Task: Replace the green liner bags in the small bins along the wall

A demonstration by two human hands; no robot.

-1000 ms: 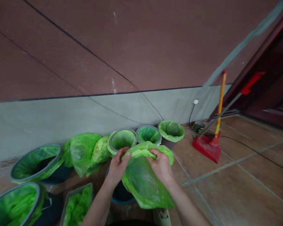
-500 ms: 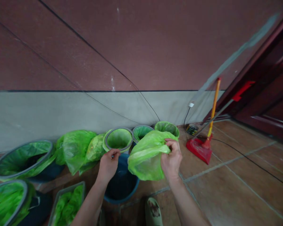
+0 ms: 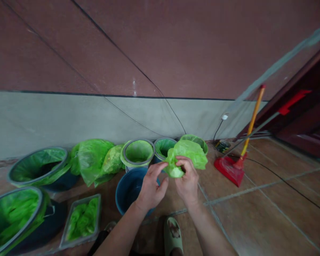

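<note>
A crumpled light-green plastic bag [image 3: 190, 153] hangs from my right hand [image 3: 186, 177], whose fingers are closed on its gathered part. Just left of it is my left hand [image 3: 153, 186], thumb and fingers apart, its fingertips at the bag's left edge; whether they touch it is unclear. Below and behind my left hand stands a blue bucket [image 3: 126, 188] with no liner, partly hidden by that hand. Near the wall, behind the hands, are a bin with a green liner and grey ring [image 3: 138, 151] and a smaller lined bin [image 3: 164, 146].
At the left stand two large lined bins [image 3: 40, 165] [image 3: 16, 213], filled green bags [image 3: 93, 158] and a clear tray [image 3: 81, 220] of green plastic. A red dustpan [image 3: 230, 170] with a yellow handle and a black cable lie right, near the door. Another lined bin [image 3: 196, 140] is behind the held bag.
My left hand has moved right, up to the bag. The bag, spread wide before, is now bunched smaller in my right hand. The view has shifted slightly.
</note>
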